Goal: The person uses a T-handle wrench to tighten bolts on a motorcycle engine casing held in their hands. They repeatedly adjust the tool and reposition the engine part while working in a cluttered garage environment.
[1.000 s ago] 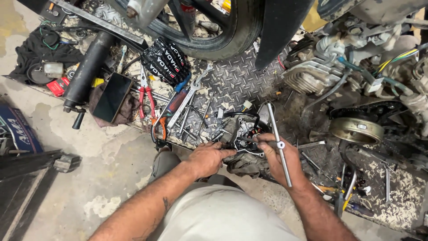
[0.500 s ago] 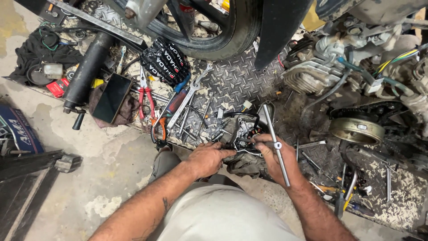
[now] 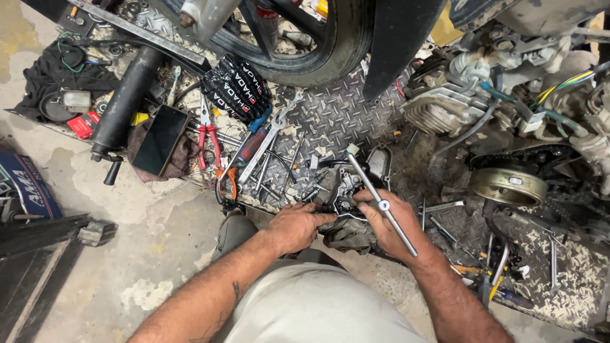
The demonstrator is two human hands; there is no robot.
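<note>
A greasy dark engine cover part rests on a dirty rag at the edge of a diamond-plate platform. My left hand grips the near side of that part. My right hand is closed around a silver T-handle socket wrench, which slants from upper left to lower right across the hand, its upper end near the part.
Loose spanners, red-handled pliers, a dark phone, a black shock tube and a black printed bag lie left. A motorcycle wheel, engine cylinder and round flywheel stand behind and right.
The T-handle wrench in my right hand has tilted and shifted slightly leftward toward the part. My left hand stays on the part.
</note>
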